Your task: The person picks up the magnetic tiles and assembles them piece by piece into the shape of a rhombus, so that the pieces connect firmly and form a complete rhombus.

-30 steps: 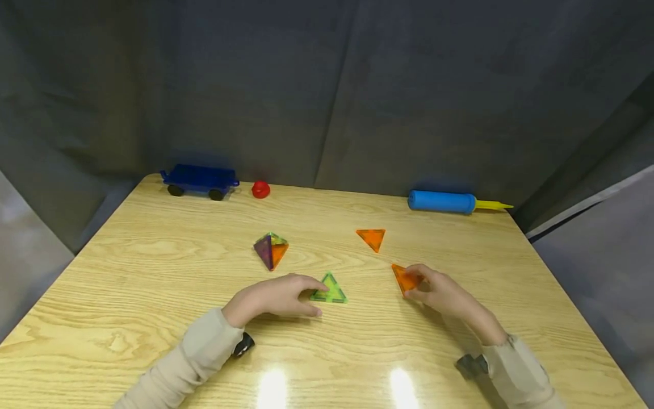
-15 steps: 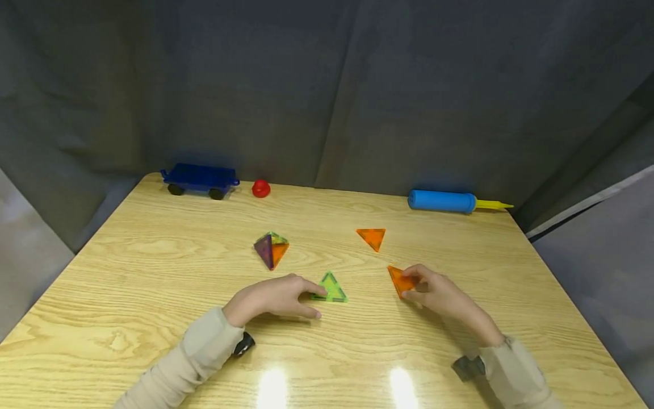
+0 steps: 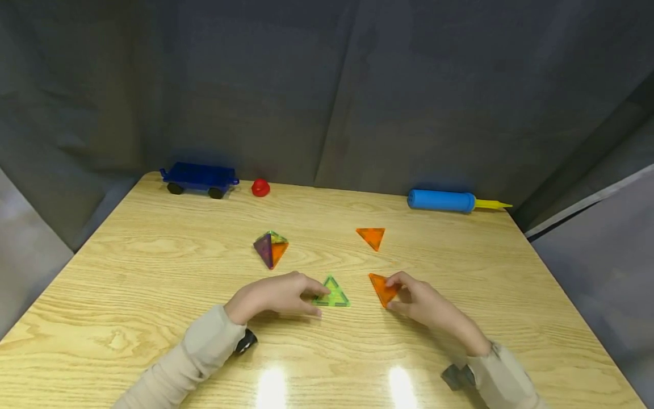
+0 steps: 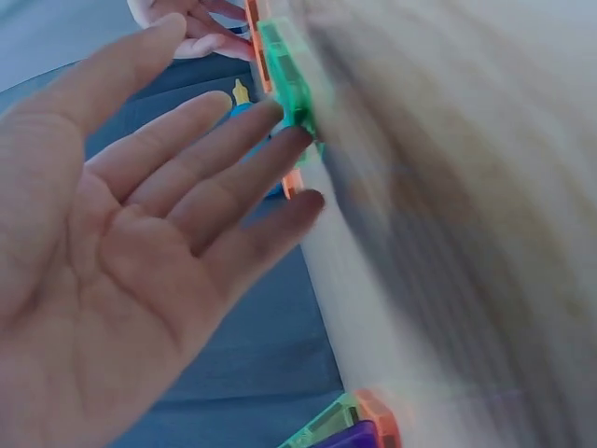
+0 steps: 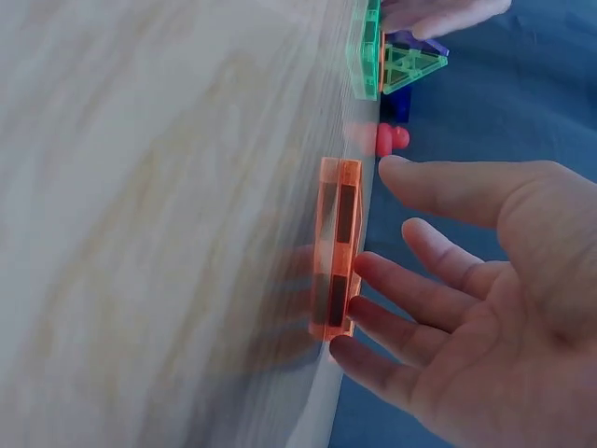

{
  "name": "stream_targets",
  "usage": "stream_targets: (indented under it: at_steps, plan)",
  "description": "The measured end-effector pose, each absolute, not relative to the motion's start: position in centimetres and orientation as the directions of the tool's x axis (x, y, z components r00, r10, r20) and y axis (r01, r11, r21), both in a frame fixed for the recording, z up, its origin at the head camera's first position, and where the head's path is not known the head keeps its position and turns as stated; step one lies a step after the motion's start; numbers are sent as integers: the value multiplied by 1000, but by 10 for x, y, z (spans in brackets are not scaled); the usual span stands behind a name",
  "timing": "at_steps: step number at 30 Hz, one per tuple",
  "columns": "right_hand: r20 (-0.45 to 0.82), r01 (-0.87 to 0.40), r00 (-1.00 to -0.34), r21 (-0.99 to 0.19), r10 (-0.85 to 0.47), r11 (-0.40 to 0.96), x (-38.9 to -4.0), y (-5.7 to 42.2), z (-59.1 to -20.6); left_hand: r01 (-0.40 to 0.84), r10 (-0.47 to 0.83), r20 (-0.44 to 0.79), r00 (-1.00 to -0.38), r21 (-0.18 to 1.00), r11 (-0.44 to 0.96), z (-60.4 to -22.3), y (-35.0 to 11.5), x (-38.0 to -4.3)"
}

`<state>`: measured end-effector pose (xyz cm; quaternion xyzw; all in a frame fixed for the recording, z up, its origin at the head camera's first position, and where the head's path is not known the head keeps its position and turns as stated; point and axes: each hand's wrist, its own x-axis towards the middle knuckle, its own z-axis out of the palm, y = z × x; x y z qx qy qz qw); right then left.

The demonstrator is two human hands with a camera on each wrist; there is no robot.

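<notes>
My left hand (image 3: 282,294) rests its fingertips on the left part of a green translucent triangular magnetic tile (image 3: 333,295), which lies flat on the table. In the left wrist view the fingers (image 4: 224,191) are fairly straight and the thumb stands apart. My right hand (image 3: 426,304) touches the top of an orange triangular tile (image 3: 380,287) with its fingertips; in the right wrist view its thumb is off the tile. A gap of bare wood separates the two tiles. Behind my left hand stands a small pyramid (image 3: 264,249) with purple, orange and green faces.
Another orange triangular tile (image 3: 372,237) lies farther back. Along the far edge of the wooden table (image 3: 153,272) are a blue wheeled cart (image 3: 200,177), a red dome-shaped piece (image 3: 260,188) and a blue pump (image 3: 440,200) with a yellow nozzle. Dark cloth (image 3: 255,85) hangs behind.
The orange tile under my right hand has slid left and slightly nearer, closer to the green tile. My left hand has barely moved; the green tile has shifted slightly.
</notes>
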<state>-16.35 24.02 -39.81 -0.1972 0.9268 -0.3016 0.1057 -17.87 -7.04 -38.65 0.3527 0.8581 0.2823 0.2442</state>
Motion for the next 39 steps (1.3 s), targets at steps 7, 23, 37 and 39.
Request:
stream_targets:
  at_steps: [7,23,37,39]
  plan:
    - [-29,-302,-911,-632,-412,713,-168,241,-403,440,723,-201,-661,676,591,-382,-64,-187]
    - [-65,-330,-882,-621,-466,711,-176,239,-407,435,738,-219,-638,689,580,-397,-62,-211]
    - [-31,-363,-877,-609,-479,705,-179,239,-410,450,723,-250,-644,640,623,-404,-56,-218]
    - [-23,-365,-877,-619,-480,696,-180,241,-412,430,719,-248,-649,660,616,-405,-56,-218]
